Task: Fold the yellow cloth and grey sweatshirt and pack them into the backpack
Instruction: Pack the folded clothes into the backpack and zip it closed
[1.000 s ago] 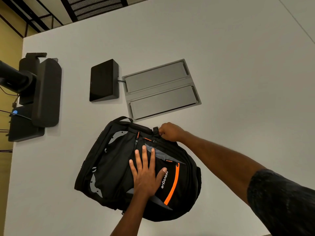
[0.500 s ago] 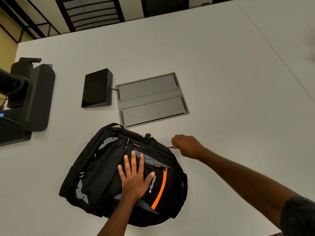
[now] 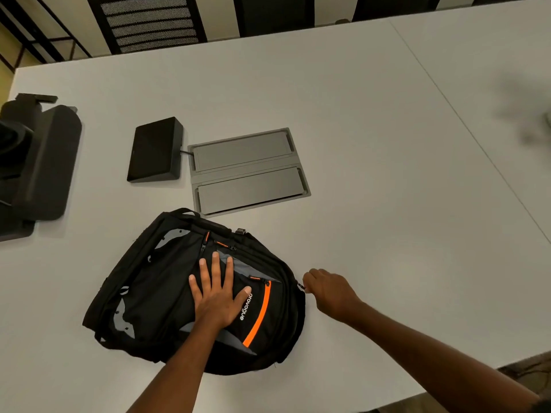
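A black backpack with orange trim and grey panels lies flat on the white table, front side up. My left hand presses flat on its front pocket, fingers spread. My right hand sits at the bag's right edge, fingers pinched on a small zipper pull. Neither the yellow cloth nor the grey sweatshirt shows in this view.
A grey two-lid cable hatch is set in the table just beyond the bag, with a black box to its left. A black monitor base stands at the far left. Chairs line the far edge.
My right hand has travelled with the zipper pull from the top of the backpack around and down its right side. The left hand has stayed pressed on the front pocket.
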Demonstrator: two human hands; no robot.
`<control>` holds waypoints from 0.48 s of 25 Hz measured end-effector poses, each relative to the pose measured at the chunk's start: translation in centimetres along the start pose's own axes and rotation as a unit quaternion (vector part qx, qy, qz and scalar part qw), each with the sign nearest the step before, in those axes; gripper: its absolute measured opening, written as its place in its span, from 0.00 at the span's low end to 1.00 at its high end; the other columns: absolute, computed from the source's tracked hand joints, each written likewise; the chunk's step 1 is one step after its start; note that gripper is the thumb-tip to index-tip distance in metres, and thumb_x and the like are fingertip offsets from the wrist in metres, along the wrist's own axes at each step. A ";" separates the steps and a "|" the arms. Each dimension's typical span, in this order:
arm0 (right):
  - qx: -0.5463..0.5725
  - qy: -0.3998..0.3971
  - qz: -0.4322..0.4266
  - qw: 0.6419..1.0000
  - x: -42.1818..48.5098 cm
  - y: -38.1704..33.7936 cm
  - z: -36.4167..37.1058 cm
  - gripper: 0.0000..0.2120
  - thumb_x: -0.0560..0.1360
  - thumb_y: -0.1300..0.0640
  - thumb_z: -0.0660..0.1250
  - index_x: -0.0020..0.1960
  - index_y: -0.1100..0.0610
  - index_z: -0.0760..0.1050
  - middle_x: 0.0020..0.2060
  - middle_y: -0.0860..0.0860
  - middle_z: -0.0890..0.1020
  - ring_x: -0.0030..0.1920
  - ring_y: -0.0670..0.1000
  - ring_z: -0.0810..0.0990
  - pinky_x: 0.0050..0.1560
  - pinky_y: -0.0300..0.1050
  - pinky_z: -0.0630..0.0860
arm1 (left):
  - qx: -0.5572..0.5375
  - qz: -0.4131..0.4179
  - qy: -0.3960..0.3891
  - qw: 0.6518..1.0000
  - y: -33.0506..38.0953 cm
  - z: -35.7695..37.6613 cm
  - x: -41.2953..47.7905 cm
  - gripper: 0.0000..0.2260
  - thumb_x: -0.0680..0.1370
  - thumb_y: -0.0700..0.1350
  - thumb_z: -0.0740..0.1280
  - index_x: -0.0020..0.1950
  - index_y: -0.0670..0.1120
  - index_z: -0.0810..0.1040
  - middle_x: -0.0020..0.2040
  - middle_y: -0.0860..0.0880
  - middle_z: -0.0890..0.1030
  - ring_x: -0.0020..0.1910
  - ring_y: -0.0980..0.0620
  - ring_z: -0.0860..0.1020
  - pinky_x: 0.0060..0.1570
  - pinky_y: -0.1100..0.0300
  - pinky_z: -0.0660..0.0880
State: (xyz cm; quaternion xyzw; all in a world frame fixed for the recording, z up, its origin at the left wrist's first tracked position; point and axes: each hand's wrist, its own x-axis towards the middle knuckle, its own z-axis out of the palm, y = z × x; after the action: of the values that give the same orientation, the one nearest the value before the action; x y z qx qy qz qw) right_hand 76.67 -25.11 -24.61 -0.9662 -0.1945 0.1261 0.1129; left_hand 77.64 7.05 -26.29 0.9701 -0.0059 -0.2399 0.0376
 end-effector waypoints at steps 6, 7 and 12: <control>0.004 0.007 -0.001 1.000 -5.7 -2.6 1.4 0.17 0.66 0.66 0.80 0.42 0.51 0.75 0.35 0.45 0.78 0.30 0.47 0.75 0.27 0.39 0.59 | -0.018 -0.014 -0.025 0.999 0.8 -1.0 -0.2 0.45 0.72 0.78 0.33 0.83 0.56 0.27 0.79 0.49 0.17 0.78 0.42 0.18 0.68 0.40 0.15; 0.009 0.009 0.003 1.000 -6.5 -3.0 1.8 0.17 0.67 0.65 0.80 0.42 0.51 0.75 0.34 0.44 0.77 0.30 0.47 0.75 0.27 0.39 0.58 | -0.022 -0.016 -0.029 0.999 0.9 -1.1 -0.1 0.46 0.72 0.78 0.33 0.83 0.56 0.26 0.78 0.49 0.17 0.78 0.41 0.18 0.69 0.39 0.17; 0.019 -0.013 0.004 1.000 -9.3 -4.9 3.6 0.16 0.68 0.61 0.82 0.42 0.50 0.75 0.35 0.44 0.77 0.31 0.46 0.76 0.28 0.38 0.60 | -0.018 -0.027 -0.027 0.999 1.4 -0.9 0.0 0.44 0.80 0.76 0.45 0.83 0.55 0.25 0.79 0.47 0.18 0.80 0.39 0.21 0.78 0.32 0.28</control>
State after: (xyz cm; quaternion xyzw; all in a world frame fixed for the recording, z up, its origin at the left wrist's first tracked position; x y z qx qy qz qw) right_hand 65.65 -23.87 -24.87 -0.9629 -0.1897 0.1428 0.1281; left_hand 78.03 5.74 -25.39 0.9622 0.0238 -0.2668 0.0488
